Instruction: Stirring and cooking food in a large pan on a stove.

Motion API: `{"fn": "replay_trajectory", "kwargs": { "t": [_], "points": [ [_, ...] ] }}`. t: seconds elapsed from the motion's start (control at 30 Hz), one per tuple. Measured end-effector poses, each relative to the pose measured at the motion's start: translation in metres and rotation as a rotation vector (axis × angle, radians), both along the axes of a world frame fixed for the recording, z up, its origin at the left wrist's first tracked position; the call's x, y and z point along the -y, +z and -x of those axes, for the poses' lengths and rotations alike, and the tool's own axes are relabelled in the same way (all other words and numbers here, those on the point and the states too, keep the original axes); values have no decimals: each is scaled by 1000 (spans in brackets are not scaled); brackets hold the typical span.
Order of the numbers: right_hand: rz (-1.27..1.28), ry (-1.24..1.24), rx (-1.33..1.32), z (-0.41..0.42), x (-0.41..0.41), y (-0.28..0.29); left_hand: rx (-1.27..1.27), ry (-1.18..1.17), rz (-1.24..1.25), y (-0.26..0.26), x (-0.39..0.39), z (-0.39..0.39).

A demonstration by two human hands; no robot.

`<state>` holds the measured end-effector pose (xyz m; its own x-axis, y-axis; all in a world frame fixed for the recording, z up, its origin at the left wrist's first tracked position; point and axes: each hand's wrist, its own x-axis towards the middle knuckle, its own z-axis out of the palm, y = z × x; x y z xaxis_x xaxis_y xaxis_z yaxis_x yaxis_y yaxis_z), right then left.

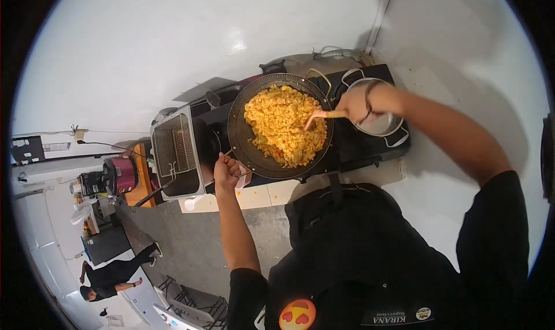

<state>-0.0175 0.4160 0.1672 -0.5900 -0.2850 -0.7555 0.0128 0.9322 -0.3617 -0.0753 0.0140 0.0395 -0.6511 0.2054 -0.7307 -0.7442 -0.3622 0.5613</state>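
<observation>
A wide dark wok (237, 132) stands on the stove, heaped with yellow fried rice (284, 121) flecked with orange bits. My left hand (226, 172) grips the wok's loop handle at its lower left rim. In my right hand (362, 104), slightly blurred, is the handle of a spatula (331, 113). The spatula's pinkish head rests in the right side of the rice, and part of it is hidden there. Beneath my right hand and wrist sits a white two-handled pot (383, 129), partly covered by them.
Left of the wok is a deep fryer (200, 174) with a wire basket (175, 143), its long handle jutting toward me. A maroon rice cooker (123, 174) stands farther left. Another person (115, 278) in black is at the lower left. A white wall (173, 39) rises behind the stove (360, 152).
</observation>
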Motion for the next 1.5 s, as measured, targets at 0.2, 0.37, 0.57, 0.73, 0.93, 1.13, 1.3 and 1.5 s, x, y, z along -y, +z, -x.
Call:
{"fn": "replay_trajectory", "kwargs": {
  "t": [0.2, 0.37, 0.57, 0.73, 0.93, 1.13, 1.3, 1.5],
  "points": [
    [48, -10, -239, -19, 15, -53, 46, 13, 46, -3, -9, 5],
    [-3, -33, 35, -4, 6, 36, 21, 42, 59, -3, 4, -3],
    [55, -16, -170, -31, 5, -32, -3, 54, 60, -4, -9, 2],
    [69, -58, -132, -19, 1, 5, -28, 35, 68, -2, -2, -2],
    [-19, 24, -173, -9, 32, -52, 11, 17, 43, -7, -7, 3],
    [-17, 28, -110, -12, 22, -47, -28, 55, 28, -5, -6, 0],
    [-57, 62, -103, 7, 27, -59, 28, 43, 99, -6, -12, 2],
    [-87, 182, -166, 6, 21, -46, 4, 40, 72, -6, -4, -2]
  ]
}}
